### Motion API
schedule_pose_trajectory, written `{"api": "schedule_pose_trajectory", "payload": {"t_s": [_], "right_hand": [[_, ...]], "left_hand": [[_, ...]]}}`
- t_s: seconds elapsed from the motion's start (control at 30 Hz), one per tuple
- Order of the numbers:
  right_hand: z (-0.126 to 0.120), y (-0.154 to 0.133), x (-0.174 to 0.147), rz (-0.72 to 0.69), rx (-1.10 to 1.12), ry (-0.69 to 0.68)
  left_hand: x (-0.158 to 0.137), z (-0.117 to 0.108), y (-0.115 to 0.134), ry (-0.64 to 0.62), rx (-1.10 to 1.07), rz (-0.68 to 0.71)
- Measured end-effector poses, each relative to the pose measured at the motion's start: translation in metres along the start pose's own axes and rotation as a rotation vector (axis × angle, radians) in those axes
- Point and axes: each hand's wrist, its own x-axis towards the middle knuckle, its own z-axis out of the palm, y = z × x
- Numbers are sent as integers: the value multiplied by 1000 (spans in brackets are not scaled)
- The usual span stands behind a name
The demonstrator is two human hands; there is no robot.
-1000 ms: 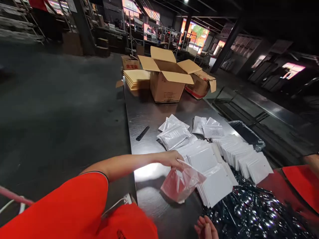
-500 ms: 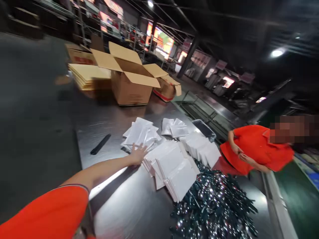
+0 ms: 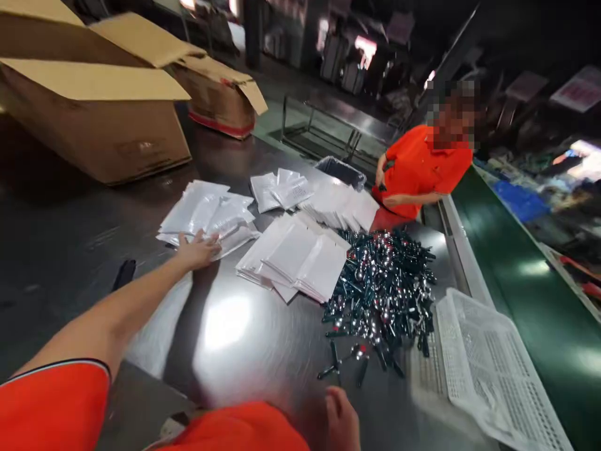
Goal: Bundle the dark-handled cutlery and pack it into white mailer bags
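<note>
My left hand (image 3: 200, 250) lies with fingers spread on the near edge of a loose pile of white plastic packets (image 3: 206, 210). My right hand (image 3: 342, 418) shows only in part at the bottom edge, fingers loosely curled together above the metal table (image 3: 253, 363), with nothing visible in them. Nearest to it is a heap of small dark-green-handled pieces with shiny metal parts and red spots (image 3: 380, 288); their kind is not clear. Between the hands and the heap are stacked flat white packets or boxes (image 3: 300, 257).
Open cardboard boxes (image 3: 107, 125) stand at the far left. More white packets (image 3: 279, 188) and a dark lined bin (image 3: 340, 172) lie behind. A white plastic basket (image 3: 493, 369) sits at right beside a green conveyor belt (image 3: 530, 250). A co-worker in orange (image 3: 422, 169) stands across.
The view has swung right and down, bringing the basket and my right hand into sight. My left hand stays at the white packets. The co-worker's hands have moved apart.
</note>
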Motion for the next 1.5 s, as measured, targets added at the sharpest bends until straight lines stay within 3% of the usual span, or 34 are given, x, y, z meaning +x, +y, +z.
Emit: {"api": "schedule_pose_trajectory", "payload": {"t_s": [0.1, 0.17, 0.27, 0.33, 0.47, 0.57, 0.67, 0.83, 0.93, 1.23, 1.3, 1.4, 1.47, 1.5], "right_hand": [[-26, 28, -19, 182, -12, 141], [-42, 34, -17, 265, -78, 203], [-43, 26, -7, 189, -255, 100], [-28, 17, -1, 79, -385, 10], [3, 5, 10, -39, -572, -118], [2, -1, 22, -128, -688, -194], [-14, -10, 41, -246, -758, -223], [-34, -26, 81, -449, -757, -273], [-36, -26, 99, -503, -725, -303], [-49, -5, 113, -313, -653, -171], [-49, -7, 112, -290, -615, -195], [-37, -21, 104, -318, -514, -287], [-22, -35, 95, -362, -427, -350], [-16, -42, 92, -381, -383, -373]], "left_hand": [[2, 0, 4, 27, 33, 21], [-10, 4, 14, 142, -28, 84], [-49, 16, 51, 250, -236, 196], [-84, 29, 89, 142, -382, 221], [-152, 60, 161, -275, -613, 231], [-188, 81, 191, -487, -668, 326], [-205, 95, 204, -543, -678, 363], [-204, 95, 218, -567, -664, 379], [-200, 94, 223, -570, -649, 383], [-201, 101, 223, -630, -627, 349], [-197, 98, 238, -620, -614, 425], [-182, 92, 277, -499, -613, 528], [-167, 92, 308, -444, -660, 544], [-159, 94, 322, -474, -698, 524]]}}
